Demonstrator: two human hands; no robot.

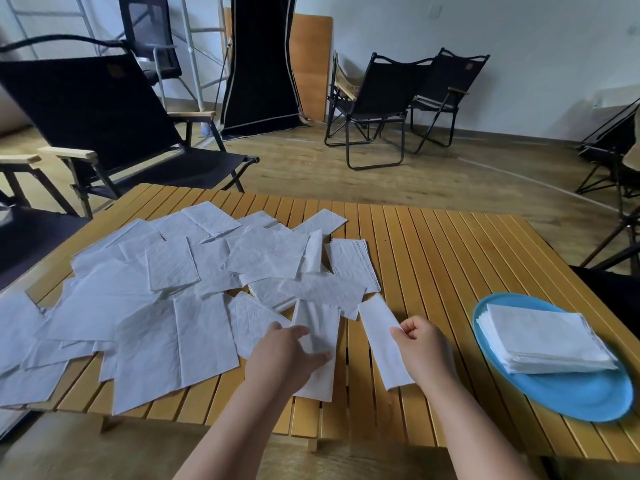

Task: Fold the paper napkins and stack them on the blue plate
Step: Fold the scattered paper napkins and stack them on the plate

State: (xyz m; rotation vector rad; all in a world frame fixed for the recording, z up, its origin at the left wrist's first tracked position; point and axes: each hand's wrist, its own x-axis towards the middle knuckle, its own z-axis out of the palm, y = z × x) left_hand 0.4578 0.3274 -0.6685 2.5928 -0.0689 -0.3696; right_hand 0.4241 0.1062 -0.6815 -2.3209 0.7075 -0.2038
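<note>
While the left hand (289, 348) presses another napkin with fingers extended, the narrow folded white paper napkin (382, 344) is pinched by the right hand (420, 344), its long axis running away from the person, left of the round blue plate (561, 393).

— Where do the loose napkins (166, 289) lie?
— Spread over the table's (433, 258) left half.
— And the plate (568, 393)?
— At the right edge, with a stack (543, 337) on it; chairs (398, 98) stand behind.

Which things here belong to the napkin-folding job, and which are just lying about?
Job: loose napkins, folded napkin in the right hand, napkin under the left hand, blue plate, its stack.
Lying about: folding chairs, black cover, board.
</note>
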